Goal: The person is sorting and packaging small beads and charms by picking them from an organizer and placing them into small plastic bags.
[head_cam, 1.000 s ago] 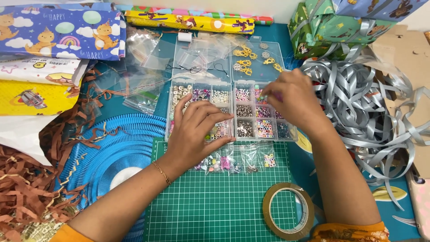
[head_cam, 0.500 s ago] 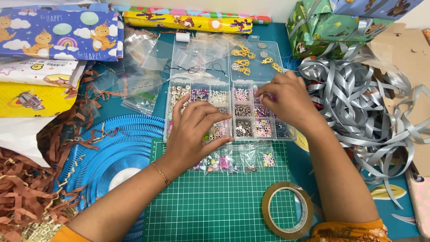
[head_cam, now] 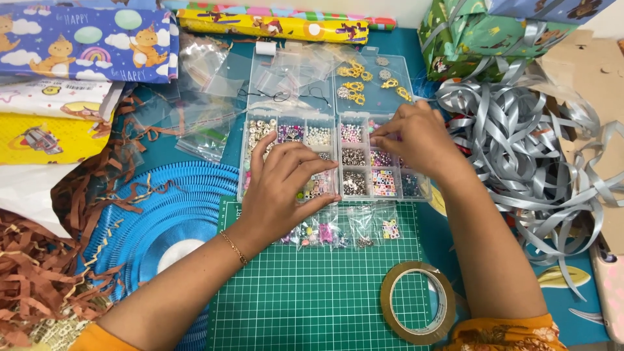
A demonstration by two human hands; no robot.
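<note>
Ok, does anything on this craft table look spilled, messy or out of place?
Nothing is spilled from the bead box; the beads sit sorted in their compartments under the left hand and right hand. The mess is loose brown paper shred and a tangle of silver ribbon.

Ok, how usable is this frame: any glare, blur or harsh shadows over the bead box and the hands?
Head view: even, soft light, only faint shadows under the left hand and right hand; sharp throughout, beads in the clear plastic compartment box distinct; mild sheen on the clear plastic bags and the silver ribbon pile, nothing washed out.
</note>
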